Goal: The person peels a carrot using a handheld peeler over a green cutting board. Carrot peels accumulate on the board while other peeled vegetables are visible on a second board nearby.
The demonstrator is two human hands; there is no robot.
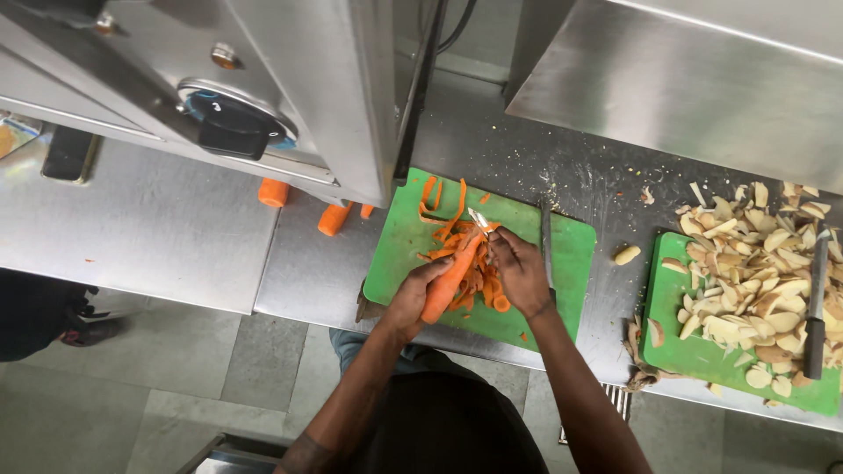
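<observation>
The left hand is grasping a long orange carrot by its lower end, tilted over the green plastic cutting board. The right hand is closing around a small metal peeler that is touching the carrot's upper end. Orange peel strips are lying on the board around both hands. The board is resting near the front edge of the steel desk. To the right, well apart, a second green board is carrying pale potato peels and a black-handled knife. Grey floor tiles are showing below the desk.
</observation>
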